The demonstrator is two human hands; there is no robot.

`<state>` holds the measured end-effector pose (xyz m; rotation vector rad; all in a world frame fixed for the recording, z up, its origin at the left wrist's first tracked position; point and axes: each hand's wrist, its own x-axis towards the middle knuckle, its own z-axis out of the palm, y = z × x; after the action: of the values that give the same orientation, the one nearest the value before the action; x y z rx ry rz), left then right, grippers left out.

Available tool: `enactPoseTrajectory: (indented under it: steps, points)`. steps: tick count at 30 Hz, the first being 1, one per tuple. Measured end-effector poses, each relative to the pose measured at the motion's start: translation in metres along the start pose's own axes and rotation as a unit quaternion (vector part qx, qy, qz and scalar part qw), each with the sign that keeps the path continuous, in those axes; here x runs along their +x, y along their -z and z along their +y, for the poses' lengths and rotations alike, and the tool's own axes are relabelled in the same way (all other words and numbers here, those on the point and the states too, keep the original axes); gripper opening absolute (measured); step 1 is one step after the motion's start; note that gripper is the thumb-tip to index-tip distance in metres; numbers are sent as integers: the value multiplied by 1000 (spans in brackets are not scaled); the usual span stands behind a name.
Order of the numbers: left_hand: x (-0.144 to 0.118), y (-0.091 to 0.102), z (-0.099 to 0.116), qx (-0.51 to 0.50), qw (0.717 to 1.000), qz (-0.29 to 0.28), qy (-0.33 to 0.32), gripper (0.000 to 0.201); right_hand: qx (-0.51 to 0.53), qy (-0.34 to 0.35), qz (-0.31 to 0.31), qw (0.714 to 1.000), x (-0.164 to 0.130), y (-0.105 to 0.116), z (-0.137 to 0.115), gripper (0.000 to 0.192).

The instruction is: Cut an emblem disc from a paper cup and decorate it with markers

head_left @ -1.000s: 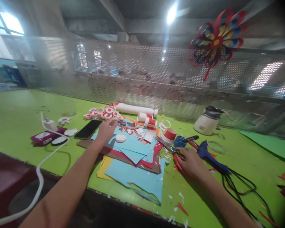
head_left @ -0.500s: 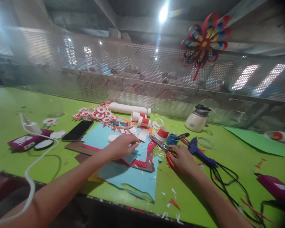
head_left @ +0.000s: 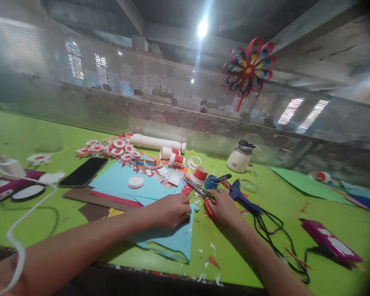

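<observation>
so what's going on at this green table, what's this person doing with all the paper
A person sits at a green table strewn with craft paper. The left hand presses down on the blue paper sheets near their right edge. The right hand rests on red-handled scissors lying on the table. A blue glue gun, a red-and-white tape roll and a pile of red-and-white paper discs lie behind. A black phone lies to the left. Paper scraps dot the near edge.

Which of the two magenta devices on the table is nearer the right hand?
The magenta device at the right, with the black cable nearby. The other one sits far left, beyond the phone, farther from the right hand.
</observation>
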<state>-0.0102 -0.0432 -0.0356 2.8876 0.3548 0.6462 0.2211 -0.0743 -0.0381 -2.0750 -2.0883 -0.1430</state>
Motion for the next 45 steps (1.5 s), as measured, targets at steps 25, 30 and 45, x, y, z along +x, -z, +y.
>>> enactPoseTrajectory:
  steps: [25, 30, 45]
  points:
    - [-6, -7, 9, -3, 1000, 19, 17, 20, 50, 43, 43, 997, -5, -10, 11, 39]
    - [-6, -6, 13, -42, 998, 24, 27, 19, 99, 53, 46, 993, -6, -10, 21, 39]
    - [-7, 2, 13, -41, 998, 40, 9, 21, 257, 8, 170, 951, -21, 5, 14, 54]
